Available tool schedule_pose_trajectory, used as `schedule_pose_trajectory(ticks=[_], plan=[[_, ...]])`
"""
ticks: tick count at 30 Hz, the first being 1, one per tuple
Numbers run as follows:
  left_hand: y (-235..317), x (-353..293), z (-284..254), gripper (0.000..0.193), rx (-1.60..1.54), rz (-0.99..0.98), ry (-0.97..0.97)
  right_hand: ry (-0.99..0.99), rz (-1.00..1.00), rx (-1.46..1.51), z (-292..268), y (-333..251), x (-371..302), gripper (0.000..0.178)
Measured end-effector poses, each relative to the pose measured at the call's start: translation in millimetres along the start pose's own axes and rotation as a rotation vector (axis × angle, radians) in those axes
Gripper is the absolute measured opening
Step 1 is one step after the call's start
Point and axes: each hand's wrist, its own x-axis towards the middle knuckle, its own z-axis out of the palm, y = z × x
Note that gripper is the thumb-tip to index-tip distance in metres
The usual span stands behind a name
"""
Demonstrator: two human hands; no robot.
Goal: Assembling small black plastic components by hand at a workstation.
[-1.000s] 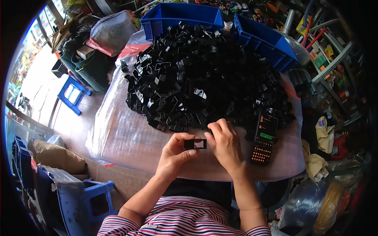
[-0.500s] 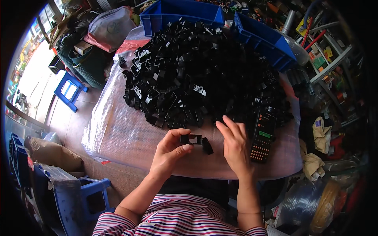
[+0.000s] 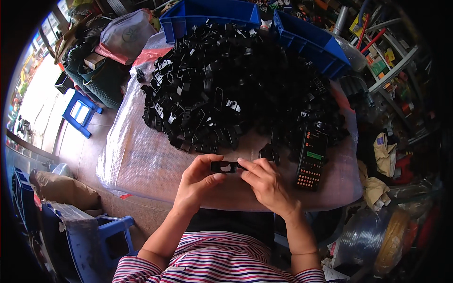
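Note:
My left hand (image 3: 197, 181) is closed on a small black plastic part (image 3: 230, 167) with a rectangular opening, pinching its left end between thumb and fingers. At the part's right end, my right hand (image 3: 266, 181) has thumb and fingertips closed on it. Those fingers partly hide that end. Just beyond both hands spreads a big heap of black plastic pieces (image 3: 207, 94), some with shiny metal bits. To the right of my right hand lies a black phone (image 3: 312, 158), its screen lit with orange and green marks.
A translucent woven sheet (image 3: 134, 155) covers the work surface under the heap. Two blue bins (image 3: 210, 21) stand behind it. Blue stools (image 3: 80, 113) are on the floor at left. Cluttered shelving (image 3: 391, 75) and a spool of clear tubing (image 3: 361, 240) are at right.
My right hand has come left and down from its raised, spread pose to grip the part's right end, where a black flap hung loose. The view has shifted slightly.

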Motion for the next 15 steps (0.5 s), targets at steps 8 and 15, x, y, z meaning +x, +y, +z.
schedule_pose_trajectory(ticks=[8, 15], plan=[[-5.8, -3.4, 0.2, 0.038, 0.021, 0.028, -0.009, 0.118, 0.201, 0.062, 3.0, -0.8, -6.5, 0.038], [-12.0, -5.8, 14.6, 0.045, 0.162, -0.024, -0.150, 0.389, 0.171, 0.251, 4.9, -25.7, -1.7, 0.037]])
